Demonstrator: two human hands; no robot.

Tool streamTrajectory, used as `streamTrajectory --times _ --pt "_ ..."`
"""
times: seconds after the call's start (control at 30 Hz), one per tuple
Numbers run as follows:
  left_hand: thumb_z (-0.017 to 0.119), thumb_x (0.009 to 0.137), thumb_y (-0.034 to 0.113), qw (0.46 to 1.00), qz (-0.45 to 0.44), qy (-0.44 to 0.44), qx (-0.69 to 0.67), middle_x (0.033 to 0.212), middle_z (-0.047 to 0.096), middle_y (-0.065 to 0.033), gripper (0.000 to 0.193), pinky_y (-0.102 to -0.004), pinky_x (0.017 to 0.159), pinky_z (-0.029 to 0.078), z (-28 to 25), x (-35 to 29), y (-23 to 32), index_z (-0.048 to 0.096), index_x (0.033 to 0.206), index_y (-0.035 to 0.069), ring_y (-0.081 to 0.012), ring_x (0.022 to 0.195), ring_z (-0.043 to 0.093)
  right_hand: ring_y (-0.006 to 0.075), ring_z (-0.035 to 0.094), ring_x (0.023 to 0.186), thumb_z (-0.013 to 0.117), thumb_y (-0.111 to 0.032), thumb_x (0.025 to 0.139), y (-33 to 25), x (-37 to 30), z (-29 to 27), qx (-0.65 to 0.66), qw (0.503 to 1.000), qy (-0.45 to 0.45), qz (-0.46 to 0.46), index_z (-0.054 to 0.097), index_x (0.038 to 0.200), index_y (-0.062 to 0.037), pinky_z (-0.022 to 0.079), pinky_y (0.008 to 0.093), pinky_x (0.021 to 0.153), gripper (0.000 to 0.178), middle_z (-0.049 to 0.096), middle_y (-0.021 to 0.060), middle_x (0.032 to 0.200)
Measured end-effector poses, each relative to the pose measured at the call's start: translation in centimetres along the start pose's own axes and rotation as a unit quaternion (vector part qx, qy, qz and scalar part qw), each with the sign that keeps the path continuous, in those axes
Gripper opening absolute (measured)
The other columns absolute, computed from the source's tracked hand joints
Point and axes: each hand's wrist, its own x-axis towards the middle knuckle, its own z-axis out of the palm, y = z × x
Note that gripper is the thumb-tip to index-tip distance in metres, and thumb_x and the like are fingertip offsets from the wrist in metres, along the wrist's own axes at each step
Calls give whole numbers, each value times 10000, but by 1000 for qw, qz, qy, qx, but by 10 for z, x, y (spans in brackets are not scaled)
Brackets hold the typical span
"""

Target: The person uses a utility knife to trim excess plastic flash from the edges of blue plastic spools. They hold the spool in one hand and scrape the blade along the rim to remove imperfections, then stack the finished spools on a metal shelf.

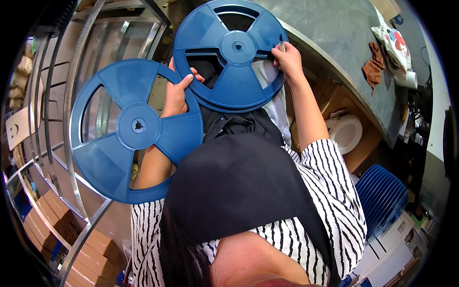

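Observation:
Two large blue plastic reels with three-spoke hubs are held up in front of me. My left hand [176, 93] grips the rim of the left blue reel [136, 129], fingers spread over its edge where it overlaps the other one. My right hand [287, 57] pinches the right edge of the upper blue reel [232, 52], which sits above my lap beside the grey worktable [334, 43]. A black apron over a striped shirt fills the lower middle.
A metal wire rack [81, 62] stands at the left, with brown cardboard boxes [52, 215] stacked below it. A stack of more blue reels [382, 196] lies at the lower right. A white roll [346, 134] sits under the table; cloths lie on its far end.

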Motion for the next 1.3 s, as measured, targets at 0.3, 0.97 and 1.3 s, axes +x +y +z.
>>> streamTrajectory --times 0.3,0.97,1.3 --pt "550 847 -48 1000 3 3 -25 988 563 -120 793 -428 832 560 -5 -3 -1 155 1497 179 -231 841 640 133 578 836 707 -210 849 31 -26 -44 34 974 184 -126 676 982 -42 459 261 750 217 620 28 912" --pt "589 852 -32 1000 -3 -15 -8 1006 571 -119 810 -413 827 563 -12 0 1 165 1508 181 -242 905 643 202 615 1061 622 -31 870 -48 -106 -2 312 922 51 -225 493 1330 -25 526 302 852 478 627 108 1127" --pt "597 901 16 998 -17 -33 47 1179 517 -54 757 -351 910 513 -10 -1 20 176 1520 134 -149 1014 547 165 604 891 619 -102 849 -89 -137 21 315 895 -40 -313 453 1351 -46 499 298 811 531 627 129 1048"
